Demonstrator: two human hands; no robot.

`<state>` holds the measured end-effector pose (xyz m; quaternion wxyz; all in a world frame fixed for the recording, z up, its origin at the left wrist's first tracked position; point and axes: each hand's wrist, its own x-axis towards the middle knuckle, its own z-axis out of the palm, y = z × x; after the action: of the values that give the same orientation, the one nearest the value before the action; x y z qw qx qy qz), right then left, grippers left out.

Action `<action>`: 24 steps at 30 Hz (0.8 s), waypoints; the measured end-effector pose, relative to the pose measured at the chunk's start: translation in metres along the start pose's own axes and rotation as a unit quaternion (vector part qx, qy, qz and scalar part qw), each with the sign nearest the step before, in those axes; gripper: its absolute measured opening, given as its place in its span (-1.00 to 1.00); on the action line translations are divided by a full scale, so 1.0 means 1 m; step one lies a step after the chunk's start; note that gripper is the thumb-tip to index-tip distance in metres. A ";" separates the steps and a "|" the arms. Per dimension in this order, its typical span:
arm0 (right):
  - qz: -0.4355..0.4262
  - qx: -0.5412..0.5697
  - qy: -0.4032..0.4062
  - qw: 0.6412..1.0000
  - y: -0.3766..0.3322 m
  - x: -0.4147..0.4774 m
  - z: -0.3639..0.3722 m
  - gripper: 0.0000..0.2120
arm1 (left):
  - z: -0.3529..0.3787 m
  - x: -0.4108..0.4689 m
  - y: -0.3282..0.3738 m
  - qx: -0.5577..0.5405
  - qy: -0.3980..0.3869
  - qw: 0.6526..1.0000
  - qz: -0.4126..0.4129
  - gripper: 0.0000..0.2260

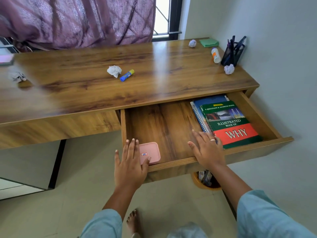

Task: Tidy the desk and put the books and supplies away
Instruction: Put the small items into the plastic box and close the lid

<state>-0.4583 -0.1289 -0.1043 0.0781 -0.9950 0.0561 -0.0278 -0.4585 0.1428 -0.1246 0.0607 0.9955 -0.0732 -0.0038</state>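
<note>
The desk drawer [171,127] stands pulled out. Inside on the right lies a green and red "WHY" book [229,124] on top of a blue spiral notebook [199,115]. A pink box [151,152] sits in the drawer's front left corner. My left hand [130,162] hovers flat with straight fingers over the drawer's front left corner, partly covering the pink box. My right hand [208,148] lies flat over the drawer's front edge, its fingers beside the books. On the desktop [85,93] lie a blue glue stick [127,75], a white bottle [215,55] and several crumpled paper balls [114,70].
A black mesh pen holder [233,52] and green sticky notes [209,42] stand at the desk's back right, against the wall. A bin [206,182] sits on the floor under the drawer. A purple curtain [77,19] hangs behind the desk. My foot [133,220] is on the floor.
</note>
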 end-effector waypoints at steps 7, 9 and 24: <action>-0.091 -0.059 -0.033 0.994 0.004 0.028 0.005 -0.17 | -0.006 0.033 -0.008 0.006 -0.002 0.999 0.051 -0.04; -0.103 -0.063 -0.036 0.992 0.006 0.035 0.007 -0.16 | -0.007 0.043 -0.010 0.007 0.004 0.998 0.060 -0.01; -0.125 -0.037 -0.059 0.990 0.002 0.097 0.011 -0.19 | 0.015 0.090 0.004 0.038 0.114 0.944 0.307 -0.54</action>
<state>-0.3620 -0.1407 -0.1107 0.0399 -0.9963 -0.0724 0.0236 -0.3702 0.1237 -0.1390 0.0285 0.9201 -0.3677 0.1318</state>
